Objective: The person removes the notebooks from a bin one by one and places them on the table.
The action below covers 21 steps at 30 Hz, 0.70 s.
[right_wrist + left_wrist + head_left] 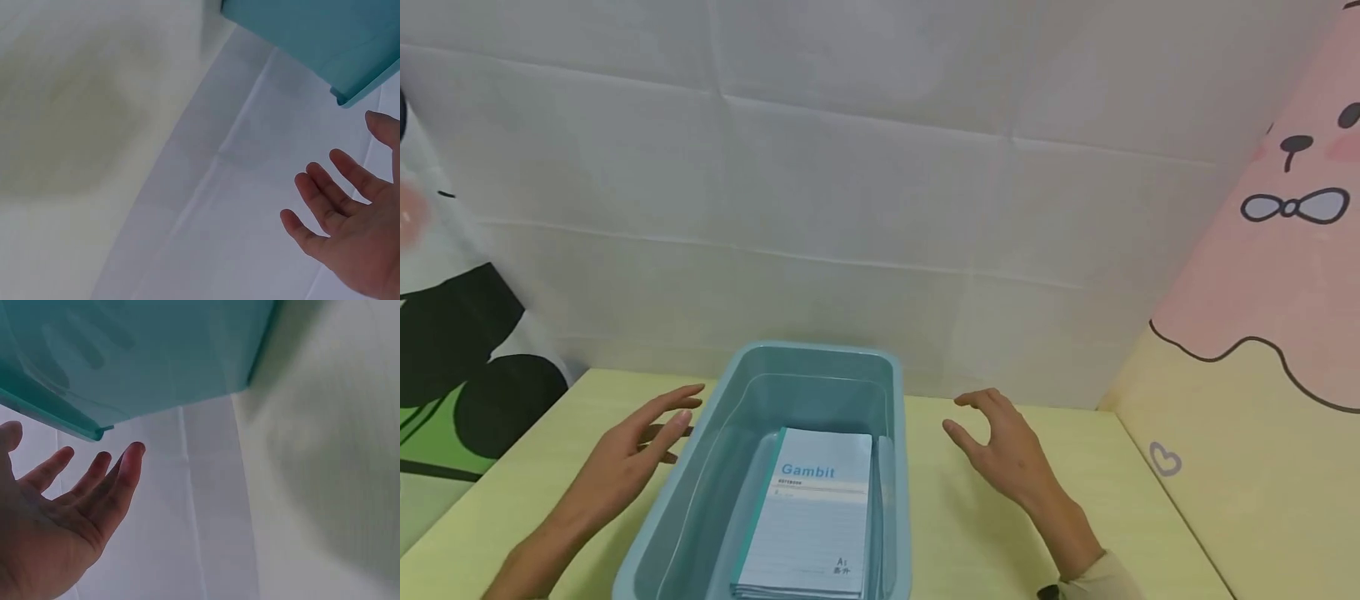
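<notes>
A blue-green plastic bin [700, 500] stands on the table, its near end cut off by the bottom of the head view. Inside it lies a small stack of notebooks [808, 517], the top one with a pale cover marked "Gambit" and a green spine. Just off the bin's left wall is my left hand [632, 454], fingers loosely bent and holding nothing. My right hand [1011, 450] hovers to the right of the bin, thumb and fingers spread apart with nothing between them. Both wrist views show the bin's outer wall [169, 356] beyond the fingers.
Pale yellow-green tabletop [970, 533] extends on both sides of the bin. A white creased sheet [865, 192] hangs behind the table. At the right rises a pink and cream panel [1262, 283] with a cartoon bear; a cartoon-printed panel [452, 350] is at the left.
</notes>
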### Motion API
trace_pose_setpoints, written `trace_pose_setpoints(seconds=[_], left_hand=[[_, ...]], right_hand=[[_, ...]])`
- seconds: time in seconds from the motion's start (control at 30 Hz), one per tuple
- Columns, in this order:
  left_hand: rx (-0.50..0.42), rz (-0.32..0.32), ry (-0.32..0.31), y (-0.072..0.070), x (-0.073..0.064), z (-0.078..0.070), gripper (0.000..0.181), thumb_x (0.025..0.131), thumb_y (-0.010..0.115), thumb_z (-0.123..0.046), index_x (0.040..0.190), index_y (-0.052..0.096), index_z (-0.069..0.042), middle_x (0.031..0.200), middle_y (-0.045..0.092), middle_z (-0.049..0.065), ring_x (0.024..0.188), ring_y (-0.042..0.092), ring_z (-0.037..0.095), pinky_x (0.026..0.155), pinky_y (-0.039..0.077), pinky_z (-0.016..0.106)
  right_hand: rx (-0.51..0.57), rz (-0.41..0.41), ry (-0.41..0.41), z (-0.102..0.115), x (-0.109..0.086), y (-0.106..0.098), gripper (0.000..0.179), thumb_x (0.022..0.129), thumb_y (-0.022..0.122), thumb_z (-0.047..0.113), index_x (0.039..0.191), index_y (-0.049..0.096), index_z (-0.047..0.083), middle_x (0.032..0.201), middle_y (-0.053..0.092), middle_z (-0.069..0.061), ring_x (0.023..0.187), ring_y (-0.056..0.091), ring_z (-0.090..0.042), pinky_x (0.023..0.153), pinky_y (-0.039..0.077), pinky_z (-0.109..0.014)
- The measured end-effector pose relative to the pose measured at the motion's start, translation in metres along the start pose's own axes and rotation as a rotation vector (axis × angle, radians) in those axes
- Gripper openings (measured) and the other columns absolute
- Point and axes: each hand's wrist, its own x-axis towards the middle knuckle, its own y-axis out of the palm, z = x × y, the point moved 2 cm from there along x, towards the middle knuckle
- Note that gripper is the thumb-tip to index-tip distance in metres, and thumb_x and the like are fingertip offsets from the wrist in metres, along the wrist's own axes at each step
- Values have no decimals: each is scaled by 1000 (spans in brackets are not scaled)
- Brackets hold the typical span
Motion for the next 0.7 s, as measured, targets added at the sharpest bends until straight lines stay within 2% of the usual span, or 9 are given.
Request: trace_pose_setpoints(seconds=[0.07,0.13,0.2,0.33,0.47,0.7], left_hand=[[-38,34,-31,3,-1,-5,51,112,46,-38,162,37,-33,155,53,17,119,70,17,76,58,30],[-77,64,-54,5,-1,-10,52,112,44,-40,163,33,-35,156,50,18,125,66,39,78,57,38],[-118,87,-69,6,-1,-14,54,112,44,-40,164,31,-34,157,48,19,128,62,49,80,57,44],[-183,118,-68,8,0,-18,57,112,44,-39,166,25,-34,160,42,23,129,59,53,83,58,54],[-202,147,-64,10,-1,-20,61,111,45,-38,167,20,-37,164,36,25,132,54,58,85,58,63],[-200,169,-51,13,0,-19,59,111,43,-37,166,21,-41,174,21,13,151,26,59,97,39,83]], right_hand=[[10,8,-12,7,4,0,40,98,73,39,130,67,17,133,66,-3,128,62,-31,102,52,-55],[20,12,-24,13,8,0,40,97,73,39,130,67,17,132,66,-3,128,62,-32,103,51,-55],[30,20,-34,19,11,0,41,97,74,38,131,66,17,132,66,-3,128,62,-32,104,51,-55],[37,36,-57,31,17,-1,43,96,75,37,132,66,15,133,67,-4,127,63,-32,104,51,-54],[38,51,-75,42,22,-1,46,96,75,37,133,66,13,134,66,-5,128,63,-30,106,51,-53],[36,98,-79,61,32,2,49,96,74,39,136,64,14,139,64,-3,132,61,-28,109,50,-52]])
